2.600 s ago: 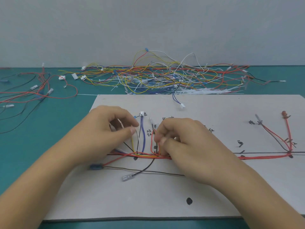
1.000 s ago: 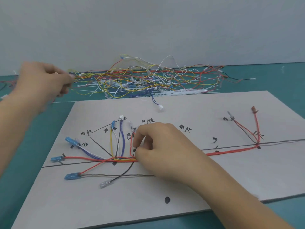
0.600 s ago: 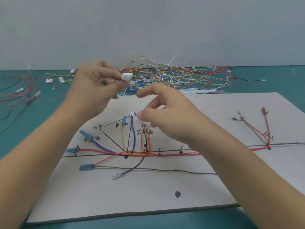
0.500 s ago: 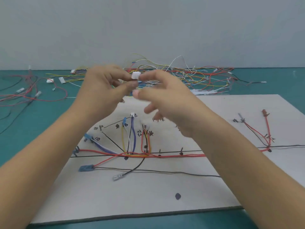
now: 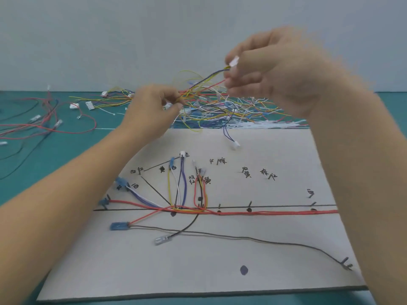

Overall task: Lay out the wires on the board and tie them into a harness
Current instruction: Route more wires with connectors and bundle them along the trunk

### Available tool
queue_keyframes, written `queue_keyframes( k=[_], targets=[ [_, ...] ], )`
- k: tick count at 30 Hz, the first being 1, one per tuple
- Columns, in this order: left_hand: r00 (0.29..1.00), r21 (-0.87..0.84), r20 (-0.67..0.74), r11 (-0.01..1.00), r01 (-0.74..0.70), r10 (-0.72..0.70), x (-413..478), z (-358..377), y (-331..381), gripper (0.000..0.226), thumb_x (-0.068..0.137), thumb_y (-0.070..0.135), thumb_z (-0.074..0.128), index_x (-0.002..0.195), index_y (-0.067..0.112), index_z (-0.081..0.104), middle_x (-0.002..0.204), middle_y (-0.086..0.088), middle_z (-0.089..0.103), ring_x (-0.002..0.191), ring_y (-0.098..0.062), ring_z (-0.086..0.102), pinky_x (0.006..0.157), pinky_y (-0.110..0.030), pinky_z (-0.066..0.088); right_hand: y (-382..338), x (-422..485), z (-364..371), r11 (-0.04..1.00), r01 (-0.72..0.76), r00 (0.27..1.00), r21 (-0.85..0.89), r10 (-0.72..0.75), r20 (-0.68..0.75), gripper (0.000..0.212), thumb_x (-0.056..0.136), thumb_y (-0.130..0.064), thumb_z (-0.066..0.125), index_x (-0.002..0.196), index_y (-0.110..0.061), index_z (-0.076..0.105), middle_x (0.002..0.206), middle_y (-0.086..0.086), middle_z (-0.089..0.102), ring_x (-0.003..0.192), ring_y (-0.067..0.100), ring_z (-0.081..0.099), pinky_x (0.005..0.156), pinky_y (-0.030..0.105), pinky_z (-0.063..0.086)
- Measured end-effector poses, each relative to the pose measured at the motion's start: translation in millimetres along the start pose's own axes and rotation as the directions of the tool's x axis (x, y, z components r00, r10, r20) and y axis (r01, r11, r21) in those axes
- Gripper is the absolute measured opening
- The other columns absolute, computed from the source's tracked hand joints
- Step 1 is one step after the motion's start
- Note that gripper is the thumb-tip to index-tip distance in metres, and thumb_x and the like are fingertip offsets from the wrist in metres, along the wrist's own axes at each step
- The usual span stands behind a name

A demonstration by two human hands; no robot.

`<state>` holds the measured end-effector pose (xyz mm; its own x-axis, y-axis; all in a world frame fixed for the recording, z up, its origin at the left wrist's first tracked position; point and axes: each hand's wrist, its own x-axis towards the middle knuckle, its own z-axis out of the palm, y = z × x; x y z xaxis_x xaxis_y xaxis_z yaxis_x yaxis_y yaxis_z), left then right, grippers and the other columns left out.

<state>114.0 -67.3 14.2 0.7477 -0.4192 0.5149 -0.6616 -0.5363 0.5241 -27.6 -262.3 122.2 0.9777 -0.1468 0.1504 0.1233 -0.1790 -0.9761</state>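
Two hands hang over the far edge of one board. The left hand pinches a wire bundle in its grip. The right hand, higher, grasps its one white connector, which the left held before. Bare board shows along the front edge. Loose wires lie behind.

Showed a desk with a matte teal top, visible along the left side and at both near corners. Met, at the far edge, a plain pale grey-blue wall filling the upper part of the view. Was lit softly and evenly.
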Motion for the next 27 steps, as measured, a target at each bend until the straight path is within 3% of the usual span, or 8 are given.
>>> queue_keyframes(
  k=[1,3,5,10,15,20,23,27],
  targets=[
    [1.000,-0.004,-0.024,1.000,0.008,-0.008,3.9,1.4,-5.6,0.009,0.092,0.016,0.069,0.093,0.020,0.077,0.079,0.009,0.067,0.080,-0.016,0.061,0.070,-0.016,0.043,-1.6,-1.3,-6.6,1.000,-0.006,1.000,-0.011,0.006,-0.022,0.013,0.085,0.009,0.061,0.092,-0.001,0.065,0.063,0.009,0.066,0.072,0.029,0.072,0.067,0.035,0.061],
    [0.999,0.003,-0.050,1.000,0.012,-0.012,10.2,5.3,-11.8,0.009,0.092,0.018,0.068,0.096,0.021,0.076,0.087,0.005,0.069,0.082,-0.019,0.064,0.073,-0.025,0.045,-2.0,-2.6,-14.9,1.000,-0.025,0.992,0.002,0.025,-0.125,0.015,0.081,0.009,0.055,0.080,-0.004,0.062,0.057,0.006,0.061,0.062,0.028,0.067,0.062,0.034,0.059],
    [0.999,0.016,-0.051,1.000,-0.013,0.014,14.7,9.2,-9.9,0.008,0.090,0.024,0.067,0.095,0.023,0.073,0.092,0.006,0.068,0.081,-0.022,0.062,0.075,-0.032,0.048,0.0,-2.2,-19.1,0.987,-0.039,0.967,0.154,0.076,-0.244,0.023,0.081,0.007,0.045,0.067,-0.008,0.054,0.054,0.005,0.052,0.049,0.023,0.054,0.054,0.030,0.053],
    [0.998,-0.021,-0.052,0.999,-0.045,0.043,26.0,12.1,9.5,0.007,0.087,0.024,0.066,0.085,0.031,0.068,0.073,0.018,0.060,0.064,-0.006,0.057,0.070,-0.031,0.048,1.0,-5.8,-25.4,0.916,0.051,0.953,0.398,0.074,-0.293,0.030,0.079,0.006,0.028,0.059,-0.013,0.040,0.056,0.001,0.039,0.047,0.021,0.040,0.053,0.026,0.046],
    [0.985,-0.088,-0.168,0.994,-0.062,0.046,29.8,3.7,15.0,0.020,0.083,0.021,0.075,0.104,0.019,0.075,0.110,0.001,0.059,0.066,-0.011,0.071,0.073,-0.026,0.052,7.4,-24.9,-22.2,0.870,0.108,0.956,0.482,0.041,-0.289,0.015,0.049,-0.002,0.034,0.060,-0.012,0.035,0.058,0.002,0.032,0.049,0.023,0.043,0.059,0.034,0.053],
    [0.984,-0.177,-0.171,0.980,-0.085,0.055,19.2,3.2,19.9,0.015,0.087,0.014,0.069,0.099,0.019,0.076,0.098,0.004,0.066,0.068,-0.018,0.074,0.069,-0.030,0.055,36.9,-44.9,-28.1,0.634,0.149,0.939,0.759,0.151,-0.311,0.024,0.066,0.008,0.022,0.060,-0.013,0.033,0.060,0.003,0.039,0.053,0.026,0.055,0.073,0.037,0.060],
    [0.984,-0.216,-0.166,0.972,-0.095,0.060,17.6,1.4,23.0,0.011,0.089,0.014,0.066,0.094,0.017,0.076,0.084,0.005,0.072,0.063,-0.021,0.073,0.061,-0.038,0.060,46.2,-53.5,-32.5,0.496,0.232,0.939,0.837,0.110,-0.325,0.020,0.055,0.006,0.026,0.061,-0.012,0.033,0.060,0.003,0.036,0.057,0.028,0.060,0.076,0.039,0.061],
    [0.995,-0.203,-0.082,0.977,-0.071,0.056,17.6,-2.3,23.2,0.009,0.092,0.016,0.064,0.097,0.014,0.071,0.094,0.005,0.074,0.062,-0.029,0.067,0.058,-0.034,0.054,47.3,-59.0,-33.6,0.390,0.292,0.940,0.873,0.053,-0.338,0.021,0.052,0.006,0.027,0.060,-0.010,0.038,0.061,0.004,0.036,0.065,0.033,0.066,0.080,0.044,0.060]
  ],
)
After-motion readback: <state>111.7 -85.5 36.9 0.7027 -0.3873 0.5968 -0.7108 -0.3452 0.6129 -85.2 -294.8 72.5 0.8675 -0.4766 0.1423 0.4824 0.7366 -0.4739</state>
